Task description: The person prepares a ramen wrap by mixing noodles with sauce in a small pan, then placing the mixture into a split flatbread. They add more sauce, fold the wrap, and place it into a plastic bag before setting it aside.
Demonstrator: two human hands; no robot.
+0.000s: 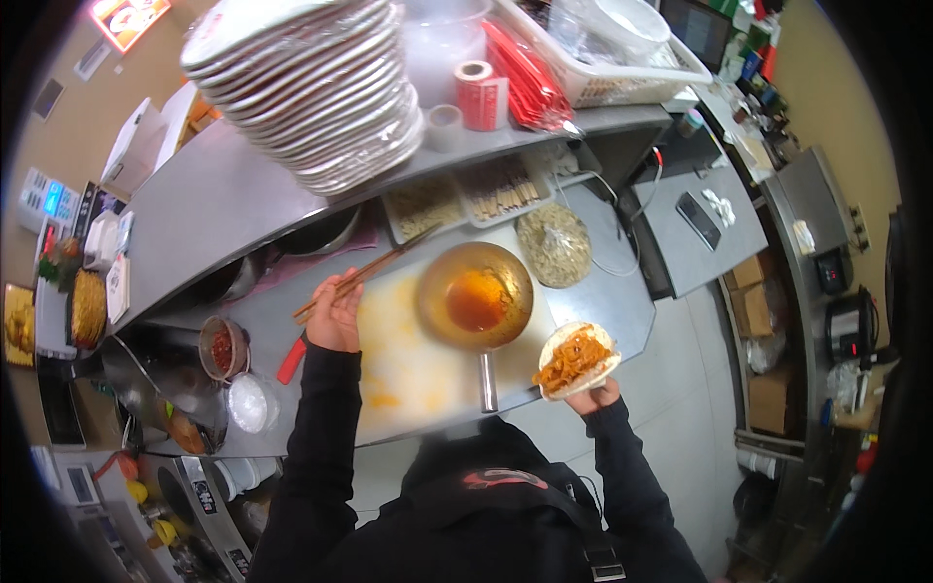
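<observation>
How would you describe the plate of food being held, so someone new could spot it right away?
Start at the steel counter and find the metal pan holding orange sauce. Just right of its handle, the right hand holds a small white plate out past the counter's edge. It alone is heaped with orange noodles.

Left hand (335, 313): raised forward, fingers pinched closed, black-sleeved arm extended. Right hand (595, 394): low at the right, cupped upward, elbow bent

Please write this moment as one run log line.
left hand: holds chopsticks | right hand: holds plate of noodles | pan: on counter, sauce inside
</observation>
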